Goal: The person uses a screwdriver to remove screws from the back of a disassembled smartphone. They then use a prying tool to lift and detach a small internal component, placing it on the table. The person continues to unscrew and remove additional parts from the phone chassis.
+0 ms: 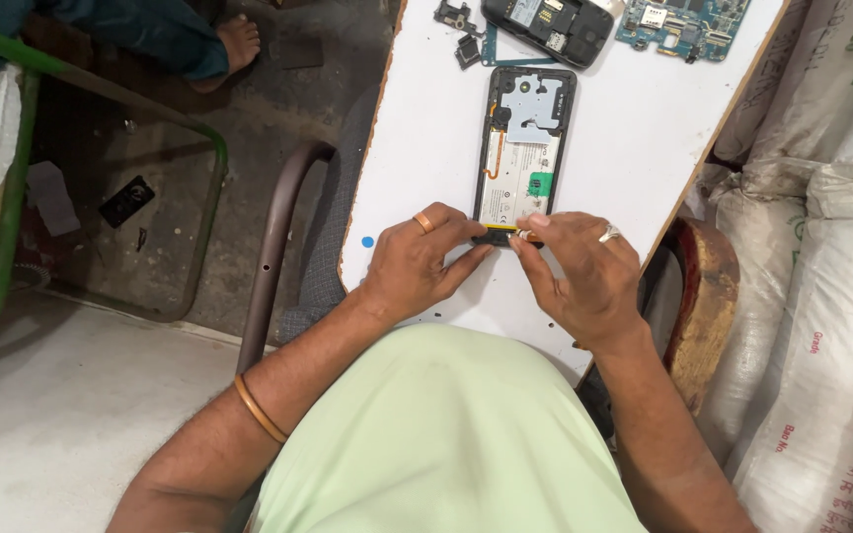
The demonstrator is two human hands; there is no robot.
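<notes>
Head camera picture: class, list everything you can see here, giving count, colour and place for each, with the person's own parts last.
opened phone: one, black frame with back cover off, centre of the board
white board: one, white with a brown edge, under the phone
second phone body: one, black, top edge of the board
circuit board: one, blue-green, top right of the board
small loose parts: a few, dark, top left of the board
blue dot: one, blue, near the board's left edge
sacks: several, white, at right
green tube frame: one, green, at left
another person's foot: one, top left on the floor
left hand: one, ring and bangle, at the phone's lower end
right hand: one, ring, fingertips on the phone's lower end
</notes>
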